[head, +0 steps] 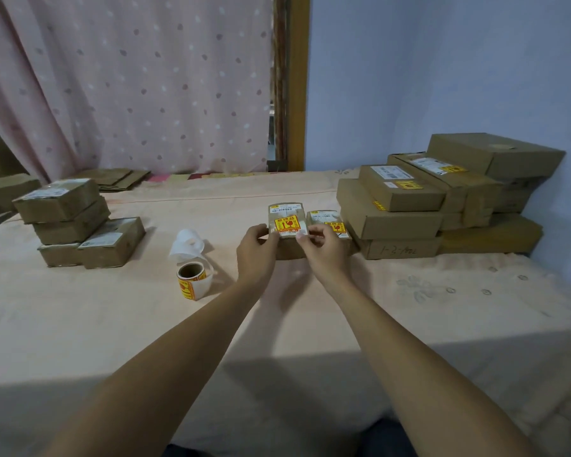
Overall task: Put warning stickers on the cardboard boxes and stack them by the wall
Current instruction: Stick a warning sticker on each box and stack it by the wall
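Note:
A small cardboard box (pixel 285 212) lies mid-table with a yellow and red warning sticker (pixel 287 224) on its top. My left hand (pixel 256 247) grips the box's left near corner. My right hand (pixel 323 245) has its fingertips at the sticker's right edge and the box's near right corner. A second small box (pixel 327 216) with the same kind of sticker sits just right of it. The sticker roll (pixel 193 280) stands upright left of my hands, with a curl of white backing paper (pixel 188 245) behind it.
Larger stickered boxes (pixel 442 196) are stacked at the right against the blue wall (pixel 442 77). Several small boxes (pixel 80 222) are piled at the left. Flat brown packets (pixel 112 178) lie by the pink curtain (pixel 129 84). The bed sheet (pixel 310 308) covers the surface.

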